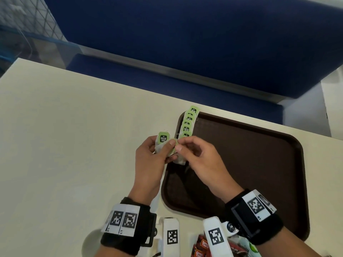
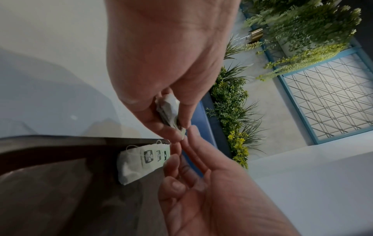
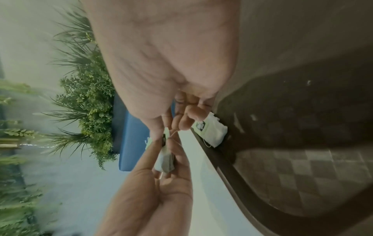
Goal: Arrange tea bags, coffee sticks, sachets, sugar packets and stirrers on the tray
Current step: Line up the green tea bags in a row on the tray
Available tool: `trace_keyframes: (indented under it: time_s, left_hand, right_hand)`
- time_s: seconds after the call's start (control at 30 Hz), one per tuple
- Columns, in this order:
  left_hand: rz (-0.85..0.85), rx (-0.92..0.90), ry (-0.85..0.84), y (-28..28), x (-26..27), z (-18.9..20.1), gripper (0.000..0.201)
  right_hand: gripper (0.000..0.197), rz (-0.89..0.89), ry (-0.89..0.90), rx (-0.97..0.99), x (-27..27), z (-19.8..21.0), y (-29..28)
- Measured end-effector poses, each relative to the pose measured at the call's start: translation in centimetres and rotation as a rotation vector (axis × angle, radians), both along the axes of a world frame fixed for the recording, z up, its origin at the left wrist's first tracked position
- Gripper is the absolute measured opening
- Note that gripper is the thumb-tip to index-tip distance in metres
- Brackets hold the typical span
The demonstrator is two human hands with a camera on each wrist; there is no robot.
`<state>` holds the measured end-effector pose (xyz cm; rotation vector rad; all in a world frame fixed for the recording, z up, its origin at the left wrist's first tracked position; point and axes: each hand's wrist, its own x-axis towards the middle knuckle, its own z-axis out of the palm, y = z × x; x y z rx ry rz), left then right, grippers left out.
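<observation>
At centre frame, my left hand [image 1: 148, 160] grips loose tea bags [image 1: 163, 140]; my right hand [image 1: 200, 156] pinches one. A row of tea bags [image 1: 188, 123] lines the brown tray's [image 1: 259, 145] upper-left rim, and red sachets [image 1: 201, 246] lie at the bottom edge.

Seen from the right wrist, the right hand [image 3: 167, 76] reaches down, fingertips pinching the top of a small bundle of tea bags [image 3: 165, 161] gripped by the left hand [image 3: 161, 191] below. A further tea bag [image 3: 212, 132] lies against the brown tray's rim [image 3: 232, 180]. Blurred plants [image 3: 88, 102] stand behind.
</observation>
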<state>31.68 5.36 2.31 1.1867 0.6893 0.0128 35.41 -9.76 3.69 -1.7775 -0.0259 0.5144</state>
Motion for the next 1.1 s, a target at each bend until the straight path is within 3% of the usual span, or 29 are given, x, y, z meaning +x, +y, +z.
trace_keyframes:
  time_s: [0.2,0.33,0.43,0.67,0.77,0.9,1.1]
  left_hand:
    - [-0.077,-0.055,-0.017,-0.3,0.1,0.5,0.026]
    - [-0.019,-0.079,0.013,-0.3,0.0,0.2,0.023]
    - [0.003,0.023,0.006,-0.3,-0.2,0.3,0.021]
    - [0.122,0.179,-0.006,0.2,-0.8,0.2,0.014]
    - [0.148,0.176,-0.009,0.4,-1.1,-0.2,0.008]
    - [0.153,0.170,-0.007,0.5,-1.5,-0.6,0.013]
    - [0.115,0.197,-0.002,0.5,-1.8,-0.6,0.005]
  right_hand:
    - [0.003,-0.132,0.044,0.043,0.1,-0.1,-0.8]
    - [0.004,-0.243,0.053,0.068,0.1,0.1,-2.2]
    - [0.004,-0.185,-0.018,-0.037,-0.3,0.3,-3.0]
    - [0.003,0.179,-0.034,-0.294,-2.5,-1.0,-2.6]
    - [0.004,0.158,-0.110,-0.334,-2.7,-1.8,-1.6]
    - [0.010,0.095,-0.237,-0.380,-2.3,-3.0,-0.7]
    - [0.011,0.037,-0.267,-0.424,-1.4,-3.9,-0.5]
